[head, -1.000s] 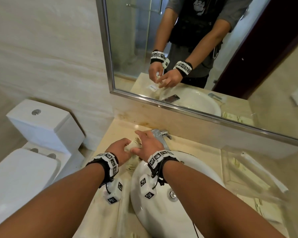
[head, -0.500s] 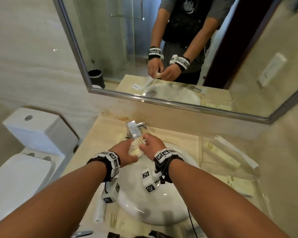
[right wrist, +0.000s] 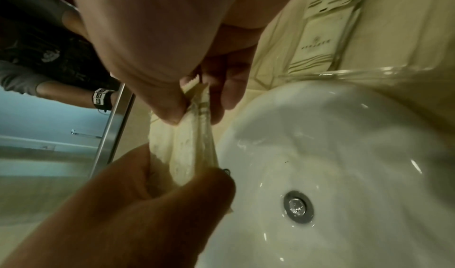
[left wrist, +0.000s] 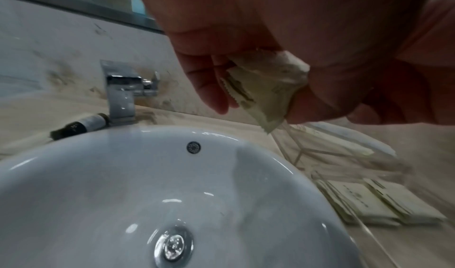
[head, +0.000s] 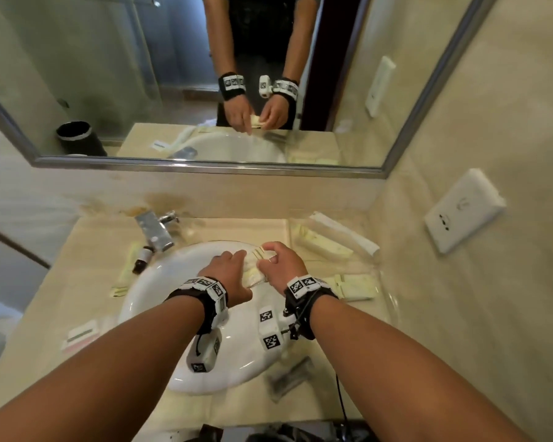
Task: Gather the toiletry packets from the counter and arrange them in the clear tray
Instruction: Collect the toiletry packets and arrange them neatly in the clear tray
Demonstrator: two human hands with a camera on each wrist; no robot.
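Observation:
Both hands hold a small bundle of cream toiletry packets (head: 255,264) in the air above the white basin (head: 173,272). My left hand (head: 229,272) grips the near end of the packets (right wrist: 189,155), and my right hand (head: 276,261) pinches the serrated far end (left wrist: 261,85) between thumb and fingers. The clear tray (head: 387,301) stands on the counter just right of the basin, with long cream packets (head: 323,244) at its back and flat packets (head: 353,285) at its front. More packets (head: 125,272) lie left of the basin.
A chrome tap (head: 155,231) stands behind the basin, with a small dark bottle (head: 141,260) lying beside it. A striped sachet (head: 79,336) lies at the front left, a grey packet (head: 289,379) at the front right. A wall socket (head: 460,212) sits on the right wall.
Both hands have carried the packet bundle from near the tap rightwards over the basin, closer to the clear tray. The head view has swung right and down.

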